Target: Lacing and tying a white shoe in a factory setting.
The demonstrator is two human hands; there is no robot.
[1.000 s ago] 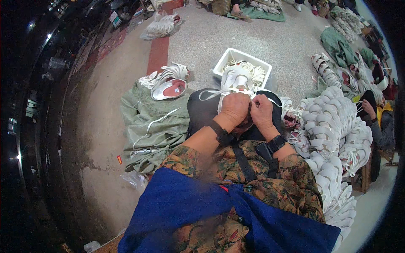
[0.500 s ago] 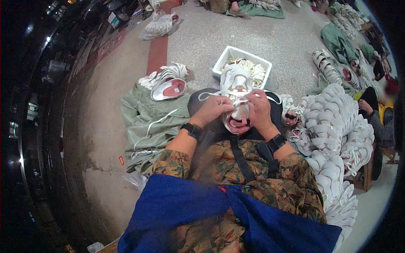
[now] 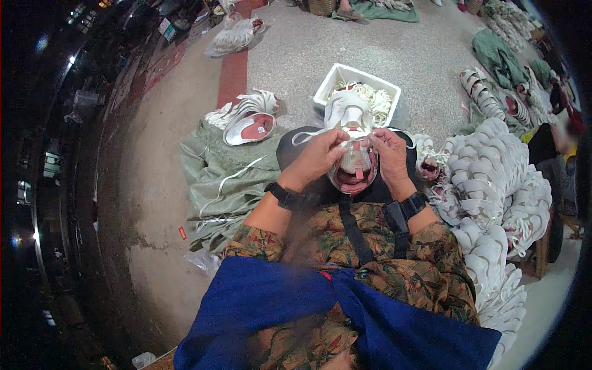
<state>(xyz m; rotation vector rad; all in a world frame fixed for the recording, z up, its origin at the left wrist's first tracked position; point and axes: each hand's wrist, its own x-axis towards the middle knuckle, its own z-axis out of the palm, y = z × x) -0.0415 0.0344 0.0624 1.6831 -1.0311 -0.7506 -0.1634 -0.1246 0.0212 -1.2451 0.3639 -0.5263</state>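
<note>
A white sneaker (image 3: pixel 351 161) with a pink lining rests on my lap over a black pad, its opening facing me. My left hand (image 3: pixel 320 155) pinches a white lace at the shoe's left side. On the shoe's right side my right hand (image 3: pixel 388 154) grips the upper and the lace. Both wrists carry black bands. A loose end of the white lace (image 3: pixel 305 137) trails off to the left of my left hand.
A white crate (image 3: pixel 333 83) of laces stands just beyond the shoe. Green sacking (image 3: pixel 222 179) with two shoes (image 3: pixel 250 126) on it lies at the left. A big heap of white sneakers (image 3: pixel 493 203) fills the right. More shoes and sacks lie farther off.
My hands have drawn apart from over the shoe, uncovering its opening. The left hand has moved left along the lace.
</note>
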